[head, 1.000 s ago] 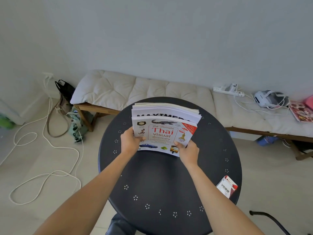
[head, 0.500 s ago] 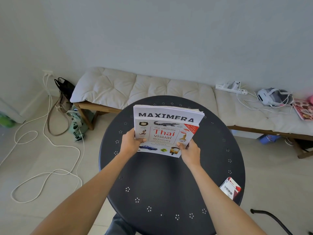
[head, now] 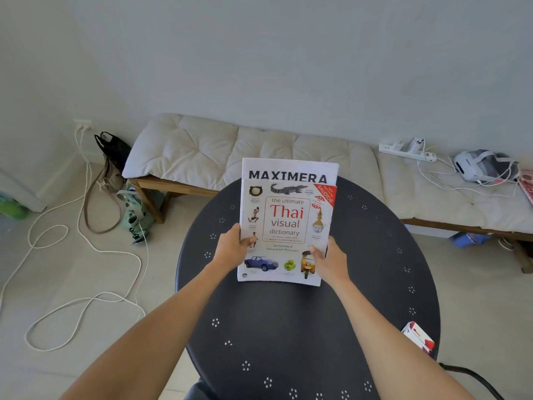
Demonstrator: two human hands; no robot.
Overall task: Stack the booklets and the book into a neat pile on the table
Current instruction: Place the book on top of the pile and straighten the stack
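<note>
A white Thai visual dictionary book [head: 285, 226] fronts a pile, with white booklets [head: 288, 171] headed MAXIMERA showing behind its top edge. The pile stands tilted upright above the round black table [head: 288, 327], cover facing me. My left hand [head: 230, 249] grips the pile's left edge, thumb on the cover. My right hand [head: 331, 262] grips its right edge the same way. The pile's lower edge looks close to the tabletop; I cannot tell whether it touches.
A small red and white box [head: 418, 336] lies at the table's right edge. Behind the table runs a cushioned bench [head: 216, 151] with a power strip [head: 406, 147] and a white headset [head: 478, 166]. Bags [head: 115, 168] and a white cable [head: 72, 284] lie on the floor at left.
Both hands have tipped the pile from lying nearly flat to standing upright and squared it, so the cover now faces me and the booklets line up behind the book.
</note>
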